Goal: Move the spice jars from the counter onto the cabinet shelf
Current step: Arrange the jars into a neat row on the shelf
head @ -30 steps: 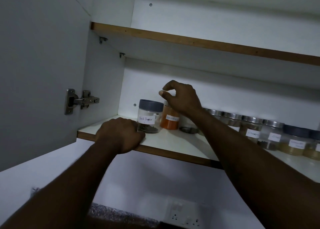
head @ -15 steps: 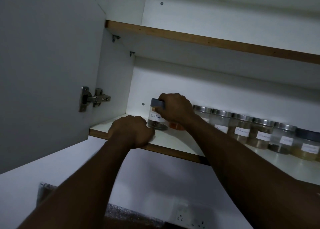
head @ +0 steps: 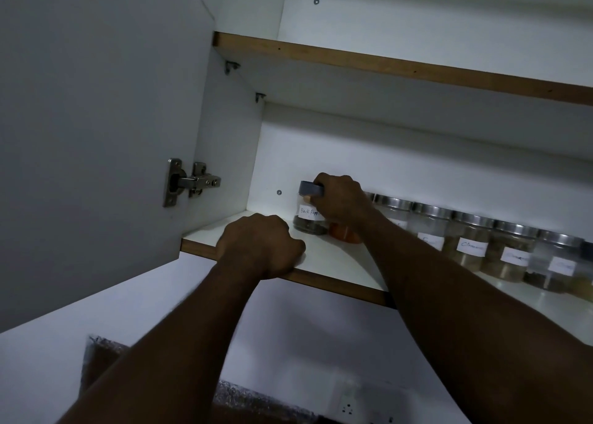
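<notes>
Pepper jar (head: 308,222): 1, right hand (head: 345,199) | left hand (head: 261,247) grips shelf (head: 337,263) | steel lids (head: 472,220): 5

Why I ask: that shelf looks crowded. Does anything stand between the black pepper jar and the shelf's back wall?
Nothing visible does. The right hand grips the black pepper jar by its lid; it already stands on the cabinet shelf. The orange jar stands at its right side.

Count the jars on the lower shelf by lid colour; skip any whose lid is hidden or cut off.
Silver-lid jars: 5
Grey-lid black pepper jar, gripped by the right hand: 1
Total: 6
</notes>
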`<state>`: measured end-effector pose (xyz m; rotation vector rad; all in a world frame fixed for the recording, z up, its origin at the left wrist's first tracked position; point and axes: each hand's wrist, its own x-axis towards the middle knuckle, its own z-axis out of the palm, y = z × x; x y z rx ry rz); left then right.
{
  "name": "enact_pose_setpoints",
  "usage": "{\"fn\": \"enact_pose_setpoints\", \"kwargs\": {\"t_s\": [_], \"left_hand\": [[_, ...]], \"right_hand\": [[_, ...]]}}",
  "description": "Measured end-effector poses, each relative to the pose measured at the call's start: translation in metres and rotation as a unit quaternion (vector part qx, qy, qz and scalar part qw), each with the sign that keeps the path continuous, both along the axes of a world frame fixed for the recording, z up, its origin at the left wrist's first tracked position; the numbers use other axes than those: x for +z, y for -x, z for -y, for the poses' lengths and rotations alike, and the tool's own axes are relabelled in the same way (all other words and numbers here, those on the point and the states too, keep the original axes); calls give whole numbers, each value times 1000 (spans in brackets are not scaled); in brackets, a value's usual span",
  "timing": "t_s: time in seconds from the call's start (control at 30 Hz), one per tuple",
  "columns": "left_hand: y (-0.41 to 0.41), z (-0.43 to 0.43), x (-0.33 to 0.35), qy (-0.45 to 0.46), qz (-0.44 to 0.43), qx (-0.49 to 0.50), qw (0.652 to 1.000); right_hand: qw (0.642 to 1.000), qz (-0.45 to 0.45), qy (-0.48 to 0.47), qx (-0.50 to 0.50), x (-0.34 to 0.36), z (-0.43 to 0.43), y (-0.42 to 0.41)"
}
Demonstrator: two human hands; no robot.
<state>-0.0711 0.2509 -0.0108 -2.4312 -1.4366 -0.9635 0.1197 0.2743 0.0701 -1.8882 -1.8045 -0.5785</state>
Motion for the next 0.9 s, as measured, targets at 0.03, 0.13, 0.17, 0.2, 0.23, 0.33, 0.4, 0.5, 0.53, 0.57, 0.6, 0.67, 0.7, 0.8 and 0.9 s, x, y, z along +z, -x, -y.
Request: {"fn": "enact_pose_setpoints", "kwargs": {"t_s": [0.03,0.13,0.17,0.2,0.23,0.33,0.4,0.5,0.53,0.57,0.6,0.67,0.7,0.8,0.9], "left_hand": [[0,0,0,-2,1,0,1000],[0,0,-1,-6,4,-1,1000],[0,0,-2,-5,6,-3,1000],[0,0,-2,-4,9,-5,1000],[0,0,-2,-4,10,-5,1000],[1,1,-2,-6,12,-5,1000],[1,2,-1,-9,11,-8,1000],[1,2,-1,-10,9,-9,1000],[1,2,-1,-10,8,-9,1000],[1,2,-1,-10,8,-8,1000],[1,2,-1,-10,7,-8,1000],[1,2,-1,-6,5,-7,1000],[1,2,-1,-1,5,-6,1000],[1,5,0,12,7,-6,1000],[2,9,0,15,5,-8,1000]], "right_hand": [[1000,2,4,-6,0,-1,0],[1000,-11,4,-9,-1,-4,1],[1000,-18,3,-8,-1,-5,2],[1000,-23,2,-8,-2,-6,2],[1000,-25,1,-7,-2,-7,2],[1000,-24,-1,-6,-4,-7,2],[1000,-24,-3,-4,-5,-7,1],[1000,-17,-13,0,-8,-6,1],[999,-24,-21,6,-9,-4,1],[999,-38,-32,16,-9,0,2],[997,-55,-50,24,-8,5,3],[991,-85,-104,29,-5,17,7],[986,-97,-129,32,-4,23,10],[987,-95,-121,43,-10,48,19],[998,-38,-34,25,-34,76,25]]}}
